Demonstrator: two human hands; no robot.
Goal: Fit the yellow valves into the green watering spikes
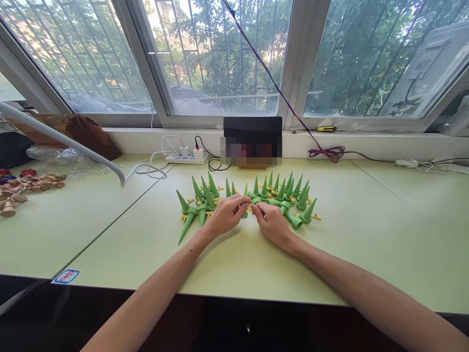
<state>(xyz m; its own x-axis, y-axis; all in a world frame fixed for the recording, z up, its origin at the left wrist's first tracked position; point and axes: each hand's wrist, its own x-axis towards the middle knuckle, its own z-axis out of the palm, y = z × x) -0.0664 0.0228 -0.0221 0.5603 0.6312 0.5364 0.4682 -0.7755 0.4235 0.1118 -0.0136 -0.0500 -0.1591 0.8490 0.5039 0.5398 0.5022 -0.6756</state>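
Observation:
Several green cone-shaped spikes with small yellow fittings (282, 195) lie and stand in a heap on the pale green table (366, 234). My left hand (227, 212) and my right hand (269, 220) meet at the front middle of the heap, fingers curled and pinched together on a green spike piece (252, 201) with a small yellow part between them. One long green spike (186, 226) lies at the heap's left edge, pointing toward me.
A dark tablet (252, 134) leans against the window sill behind the heap. A white power strip (185, 157) with cables sits to its left. Wooden pieces (25, 188) lie at far left, near a brown pouch (91, 134). A white tube (62, 142) crosses the left side.

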